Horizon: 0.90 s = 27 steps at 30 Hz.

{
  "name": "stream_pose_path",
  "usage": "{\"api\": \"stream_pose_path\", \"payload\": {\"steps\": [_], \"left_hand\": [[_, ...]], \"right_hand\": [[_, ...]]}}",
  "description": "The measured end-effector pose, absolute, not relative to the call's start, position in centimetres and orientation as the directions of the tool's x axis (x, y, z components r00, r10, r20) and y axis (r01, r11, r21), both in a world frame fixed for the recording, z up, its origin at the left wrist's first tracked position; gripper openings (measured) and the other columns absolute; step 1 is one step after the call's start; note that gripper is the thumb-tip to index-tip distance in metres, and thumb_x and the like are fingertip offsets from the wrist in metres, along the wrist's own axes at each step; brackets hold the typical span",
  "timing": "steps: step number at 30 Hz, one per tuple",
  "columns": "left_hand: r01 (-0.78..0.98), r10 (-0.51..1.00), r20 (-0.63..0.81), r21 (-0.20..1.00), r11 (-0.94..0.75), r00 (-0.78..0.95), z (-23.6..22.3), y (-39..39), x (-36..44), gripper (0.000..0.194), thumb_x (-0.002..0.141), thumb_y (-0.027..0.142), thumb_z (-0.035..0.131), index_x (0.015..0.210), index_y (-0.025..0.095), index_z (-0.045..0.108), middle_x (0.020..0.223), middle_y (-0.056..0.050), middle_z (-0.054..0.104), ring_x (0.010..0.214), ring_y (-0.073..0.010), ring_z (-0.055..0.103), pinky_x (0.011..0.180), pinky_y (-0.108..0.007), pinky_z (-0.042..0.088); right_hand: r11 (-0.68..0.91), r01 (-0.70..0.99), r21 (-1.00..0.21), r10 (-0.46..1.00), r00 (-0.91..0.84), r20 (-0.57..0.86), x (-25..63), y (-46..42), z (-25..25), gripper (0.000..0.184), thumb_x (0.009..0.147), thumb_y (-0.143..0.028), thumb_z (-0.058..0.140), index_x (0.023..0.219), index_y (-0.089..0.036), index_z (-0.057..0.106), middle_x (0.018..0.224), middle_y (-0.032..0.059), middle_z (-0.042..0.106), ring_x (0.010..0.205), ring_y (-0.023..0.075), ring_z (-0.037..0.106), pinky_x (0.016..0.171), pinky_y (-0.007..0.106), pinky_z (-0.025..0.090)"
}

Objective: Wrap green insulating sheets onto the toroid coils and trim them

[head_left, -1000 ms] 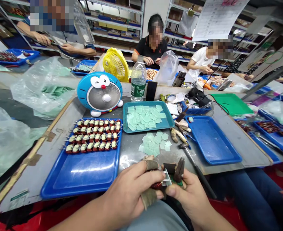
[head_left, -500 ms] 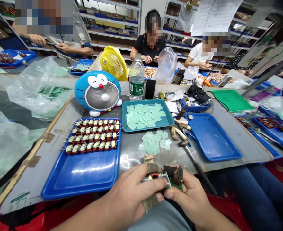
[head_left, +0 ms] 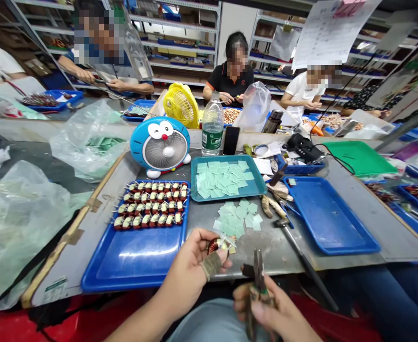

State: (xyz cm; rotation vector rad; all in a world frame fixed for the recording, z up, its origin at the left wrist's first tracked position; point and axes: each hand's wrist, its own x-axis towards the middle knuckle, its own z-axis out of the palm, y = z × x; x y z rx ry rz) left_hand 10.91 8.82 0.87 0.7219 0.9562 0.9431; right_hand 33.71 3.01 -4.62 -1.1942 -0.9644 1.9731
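Note:
My left hand (head_left: 194, 266) is closed around a small copper-wound coil (head_left: 216, 245), held just above the table's near edge, with tape wrapped round the thumb. My right hand (head_left: 265, 311) sits lower, over my lap, gripping a pair of pliers (head_left: 257, 280) whose jaws point up. The two hands are apart. Left of the coil lies a blue tray (head_left: 134, 259) holding three rows of finished coils (head_left: 152, 204). Loose pale green squares (head_left: 237, 216) lie on the table just beyond my left hand.
A teal tray (head_left: 226, 194) of green squares, a cartoon-cat fan (head_left: 161, 147), a water bottle (head_left: 212, 126), a phone and a blue tray (head_left: 328, 213) with nothing in it are on the bench. Hand tools (head_left: 276, 204) lie between trays. Plastic bags lie left. Several people work at the benches behind.
My hands have separated: the left lifted the coil up and forward toward the table, the right dropped down to my lap with the pliers. The view shifted slightly.

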Motion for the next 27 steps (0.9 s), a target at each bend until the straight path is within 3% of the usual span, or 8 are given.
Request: {"api": "stream_pose_path", "payload": {"steps": [2, 4, 6, 8, 13, 27], "left_hand": [[-0.318, 0.917, -0.316, 0.867, 0.383, 0.243, 0.8, 9.0, 10.8, 0.038, 0.085, 0.039, 0.078, 0.103, 0.02, 0.05, 0.097, -0.001, 0.065, 0.084, -0.0155, 0.07, 0.079, -0.03, 0.056], [-0.289, 0.93, -0.285, 0.893, 0.346, 0.234, 0.6, 9.1, 10.8, 0.038, 0.087, 0.038, 0.076, 0.107, 0.021, 0.049, 0.1, -0.002, 0.065, 0.089, -0.0163, 0.069, 0.083, -0.031, 0.055], [-0.255, 0.938, -0.259, 0.914, 0.314, 0.23, 0.6, 8.9, 10.8, 0.037, 0.09, 0.037, 0.074, 0.111, 0.021, 0.048, 0.104, -0.003, 0.066, 0.095, -0.0171, 0.067, 0.085, -0.032, 0.053], [-0.218, 0.946, -0.234, 0.934, 0.282, 0.225, 0.7, 8.7, 10.8, 0.035, 0.092, 0.037, 0.072, 0.112, 0.022, 0.048, 0.104, -0.004, 0.066, 0.096, -0.0172, 0.065, 0.085, -0.031, 0.052], [-0.136, 0.959, -0.168, 0.97, 0.203, 0.229, 1.1, 8.2, 10.6, 0.031, 0.094, 0.036, 0.068, 0.112, 0.021, 0.049, 0.104, -0.005, 0.066, 0.096, -0.0173, 0.064, 0.085, -0.032, 0.051], [-0.114, 0.951, -0.162, 0.974, 0.197, 0.263, 0.9, 7.9, 10.3, 0.026, 0.095, 0.035, 0.067, 0.11, 0.022, 0.051, 0.106, -0.004, 0.067, 0.099, -0.0188, 0.067, 0.087, -0.033, 0.054]], "right_hand": [[-0.493, -0.024, -0.869, 0.768, -0.482, -0.422, 33.8, 2.5, -5.0, 0.05, 0.083, -0.058, 0.073, 0.115, -0.021, 0.062, 0.108, 0.0086, 0.068, 0.099, 0.0248, 0.066, 0.087, 0.037, 0.051], [-0.292, 0.233, -0.927, 0.827, -0.425, -0.368, 33.8, 2.8, -4.4, 0.038, 0.092, -0.051, 0.063, 0.115, -0.021, 0.059, 0.102, 0.0066, 0.065, 0.095, 0.0222, 0.062, 0.086, 0.034, 0.049], [-0.084, 0.479, -0.874, 0.895, -0.35, -0.278, 33.6, 3.6, -3.3, 0.024, 0.097, -0.041, 0.056, 0.109, -0.021, 0.057, 0.098, 0.0052, 0.062, 0.091, 0.0208, 0.058, 0.084, 0.033, 0.046], [0.051, 0.599, -0.799, 0.915, -0.349, -0.204, 33.3, 4.4, -2.3, 0.014, 0.098, -0.035, 0.053, 0.103, -0.022, 0.054, 0.096, 0.0042, 0.06, 0.088, 0.02, 0.057, 0.082, 0.031, 0.045], [0.175, 0.621, -0.764, 0.884, -0.44, -0.155, 33.1, 5.3, -1.2, 0.01, 0.1, -0.031, 0.048, 0.103, -0.021, 0.05, 0.098, 0.0045, 0.058, 0.09, 0.0193, 0.056, 0.082, 0.031, 0.045], [0.249, 0.685, -0.685, 0.889, -0.443, -0.12, 33.6, 5.4, -1.0, 0.013, 0.101, -0.031, 0.046, 0.091, -0.022, 0.045, 0.086, 0.0019, 0.056, 0.078, 0.0175, 0.054, 0.072, 0.03, 0.043]]}}
